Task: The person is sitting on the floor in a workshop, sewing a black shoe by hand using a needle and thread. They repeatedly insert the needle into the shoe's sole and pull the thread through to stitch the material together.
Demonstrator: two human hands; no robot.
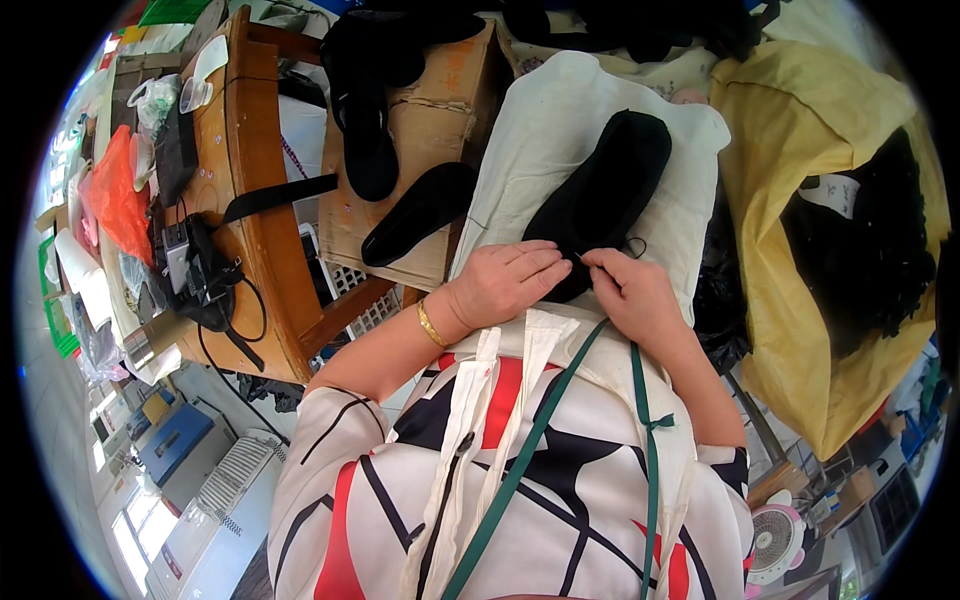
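Note:
A black slip-on shoe (605, 175) lies on a white cloth-covered pad (535, 115) in front of me, its opening facing up and its near end by my hands. My left hand (505, 285) rests with its fingers together over the near end, gripping it. At the same spot my right hand (632, 292) is closed in a pinch on a thin, pale needle (580, 258), mostly hidden by the fingers. A loop of black thread (635, 243) stands out beside the right hand.
Left of the pad, several black shoes (415, 215) lie on a cardboard box (425, 125). Farther left stands a wooden table (262, 160) with bags and a black strap (280, 197). At right is a yellow sack (775, 190) holding black pieces; a fan (775, 540) stands behind, lower right.

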